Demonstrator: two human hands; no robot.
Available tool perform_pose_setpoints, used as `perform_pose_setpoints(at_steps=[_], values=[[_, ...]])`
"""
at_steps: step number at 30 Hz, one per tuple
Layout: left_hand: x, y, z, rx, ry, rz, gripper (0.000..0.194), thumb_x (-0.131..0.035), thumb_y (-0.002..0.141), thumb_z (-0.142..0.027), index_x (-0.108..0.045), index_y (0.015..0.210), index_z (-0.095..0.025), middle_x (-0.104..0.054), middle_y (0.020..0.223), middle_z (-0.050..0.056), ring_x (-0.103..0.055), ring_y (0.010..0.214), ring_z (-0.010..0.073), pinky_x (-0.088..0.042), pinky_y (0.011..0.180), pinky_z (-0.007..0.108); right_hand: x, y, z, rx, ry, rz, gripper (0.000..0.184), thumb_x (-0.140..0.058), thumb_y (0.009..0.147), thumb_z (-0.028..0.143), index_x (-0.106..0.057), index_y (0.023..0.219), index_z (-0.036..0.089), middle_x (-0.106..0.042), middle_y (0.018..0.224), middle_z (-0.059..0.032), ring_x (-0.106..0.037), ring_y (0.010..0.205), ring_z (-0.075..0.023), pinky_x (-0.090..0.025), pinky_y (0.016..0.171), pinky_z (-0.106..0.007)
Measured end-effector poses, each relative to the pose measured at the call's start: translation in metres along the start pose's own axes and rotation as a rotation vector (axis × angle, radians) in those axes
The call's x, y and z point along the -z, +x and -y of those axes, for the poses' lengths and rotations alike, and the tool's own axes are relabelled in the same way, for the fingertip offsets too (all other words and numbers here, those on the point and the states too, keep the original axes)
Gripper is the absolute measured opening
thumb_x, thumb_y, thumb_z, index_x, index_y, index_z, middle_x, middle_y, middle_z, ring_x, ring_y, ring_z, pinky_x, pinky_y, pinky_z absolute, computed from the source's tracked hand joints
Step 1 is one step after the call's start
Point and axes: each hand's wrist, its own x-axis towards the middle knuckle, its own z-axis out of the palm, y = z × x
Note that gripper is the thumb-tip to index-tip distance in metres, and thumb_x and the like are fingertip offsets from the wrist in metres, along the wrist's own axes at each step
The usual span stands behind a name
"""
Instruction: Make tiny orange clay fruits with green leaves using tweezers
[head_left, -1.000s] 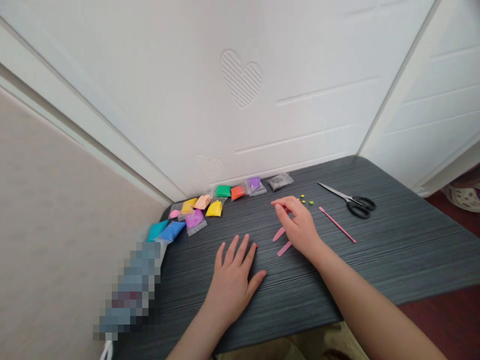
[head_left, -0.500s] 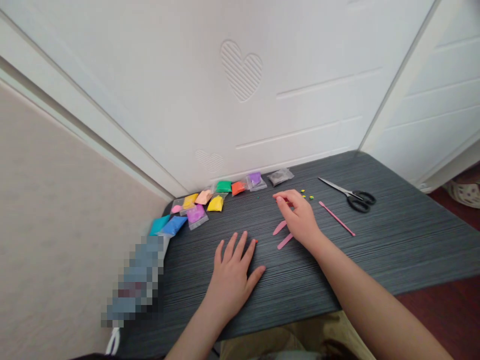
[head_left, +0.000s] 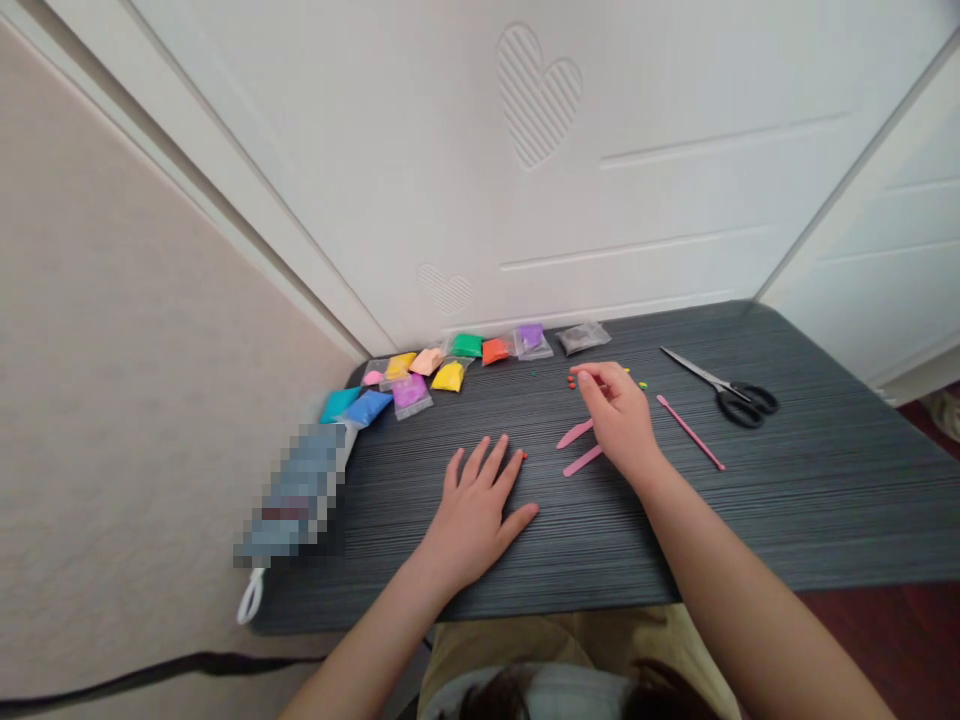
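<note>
My left hand (head_left: 475, 508) lies flat on the dark striped table (head_left: 787, 500), fingers spread, with a tiny red clay bit (head_left: 524, 456) just beyond its fingertips. My right hand (head_left: 620, 420) rests further back, its fingers pinched together over small red clay bits (head_left: 571, 381); what the pinch holds is too small to make out. Two pink modelling tools (head_left: 579, 446) lie side by side just left of that hand. Small yellow and green clay bits (head_left: 642, 383) sit beyond its knuckles.
Several small bags of coloured clay (head_left: 448, 375) line the table's far left edge. A thin pink stick tool (head_left: 690, 432) and black-handled scissors (head_left: 731, 394) lie to the right. A white panelled door (head_left: 540, 150) stands behind the table. A blurred packet (head_left: 296, 495) lies at the left edge.
The view has tilted down and shifted left, so everything sits further right in frame. My right hand's fingertips stay pinched over the clay bits. The left hand stays flat.
</note>
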Motion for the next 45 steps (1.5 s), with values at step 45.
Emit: perform_pose_setpoints(at_steps=[45], values=[[-0.003, 0.003, -0.001, -0.028, 0.051, 0.004, 0.056, -0.025, 0.083, -0.052, -0.03, 0.132, -0.023, -0.019, 0.143, 0.005, -0.01, 0.131, 0.0262, -0.013, 0.103, 0.051, -0.001, 0.0, -0.001, -0.03, -0.008, 0.041, 0.022, -0.04, 0.084, 0.03, -0.059, 0.088, 0.021, -0.059, 0.09, -0.0041, -0.054, 0.084, -0.0164, -0.044, 0.071, -0.03]])
